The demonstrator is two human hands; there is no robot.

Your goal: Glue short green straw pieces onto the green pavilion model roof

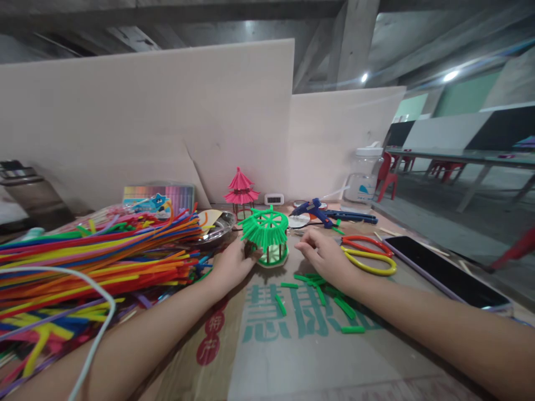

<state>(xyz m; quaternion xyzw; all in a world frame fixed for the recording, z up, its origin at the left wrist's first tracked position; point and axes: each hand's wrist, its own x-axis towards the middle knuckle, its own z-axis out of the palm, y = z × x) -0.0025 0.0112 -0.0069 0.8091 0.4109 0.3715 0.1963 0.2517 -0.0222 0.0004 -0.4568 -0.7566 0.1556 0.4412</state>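
Observation:
A small model pavilion (267, 229) stands upright in the middle of the table, with a bright green roof of short pipe-cleaner pieces, brown posts and a round green-edged base. My left hand (234, 260) grips its left side near the posts, the fingertips partly hidden behind it. Just to the right, apart from the model, my right hand (324, 253) hovers with thumb and fingers curled together; anything between them is too small to make out. Cut green pipe-cleaner pieces (321, 295) lie scattered below and beside my right hand.
Bundled colourful pipe cleaners (96, 250) fill the left side. A pink pagoda model (241, 192), a metal bowl (217, 228) and a blue glue gun (312, 209) are behind. Scissors with red and yellow handles (376, 268), a phone (443, 273) and a clear bottle (364, 181) are right.

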